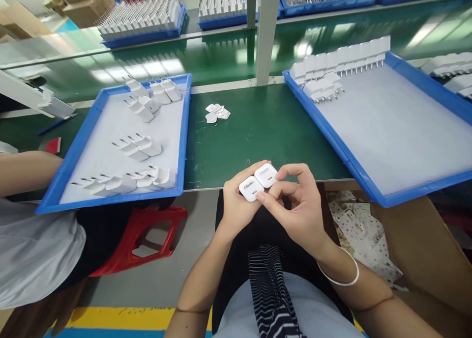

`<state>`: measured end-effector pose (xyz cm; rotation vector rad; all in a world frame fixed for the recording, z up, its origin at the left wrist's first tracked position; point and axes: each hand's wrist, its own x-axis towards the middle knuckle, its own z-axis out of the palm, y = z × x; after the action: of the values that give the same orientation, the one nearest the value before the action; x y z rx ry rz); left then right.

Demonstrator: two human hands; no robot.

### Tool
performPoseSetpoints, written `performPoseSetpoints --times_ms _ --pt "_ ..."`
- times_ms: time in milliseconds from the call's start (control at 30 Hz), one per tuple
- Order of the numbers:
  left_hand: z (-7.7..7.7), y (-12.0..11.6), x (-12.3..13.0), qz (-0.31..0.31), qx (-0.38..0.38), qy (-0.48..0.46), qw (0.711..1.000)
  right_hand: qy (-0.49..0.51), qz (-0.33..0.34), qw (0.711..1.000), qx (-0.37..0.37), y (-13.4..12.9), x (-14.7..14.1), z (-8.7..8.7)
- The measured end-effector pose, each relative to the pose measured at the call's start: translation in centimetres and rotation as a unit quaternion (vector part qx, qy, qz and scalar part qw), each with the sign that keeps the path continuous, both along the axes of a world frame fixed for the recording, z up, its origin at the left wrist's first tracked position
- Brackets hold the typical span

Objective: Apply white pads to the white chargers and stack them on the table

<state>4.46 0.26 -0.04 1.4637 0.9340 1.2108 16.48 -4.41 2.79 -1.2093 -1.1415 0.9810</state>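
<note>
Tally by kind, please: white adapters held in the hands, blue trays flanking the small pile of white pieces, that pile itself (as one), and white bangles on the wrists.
White adapters in the hands: 2
Blue trays flanking the pile: 2
Pile of white pieces: 1
White bangle: 1
Total: 6

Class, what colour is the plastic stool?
The stool is red, seen best in the head view.

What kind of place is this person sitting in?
Probably a factory assembly bench: blue trays hold rows of matching white plug adapters, more filled trays stand on the shelf behind, and a co-worker sits alongside at the same bench.
</note>
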Motion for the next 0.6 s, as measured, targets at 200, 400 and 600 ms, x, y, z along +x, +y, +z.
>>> performPoseSetpoints --times_ms 200,400,600 --pt "-0.9 -0.1 -0.5 0.018 0.015 0.028 0.999 -0.059 -0.007 0.998 0.026 -0.1 -0.8 -1.3" --pt "6.2 4.6 -6.9 0.029 0.198 0.256 0.946 -0.013 -0.01 0.995 0.094 0.7 -0.3 -2.8" --pt "11.3 16.4 -12.9 0.109 0.127 0.639 0.751 0.053 0.022 0.998 0.021 1.9 0.0 -4.4"
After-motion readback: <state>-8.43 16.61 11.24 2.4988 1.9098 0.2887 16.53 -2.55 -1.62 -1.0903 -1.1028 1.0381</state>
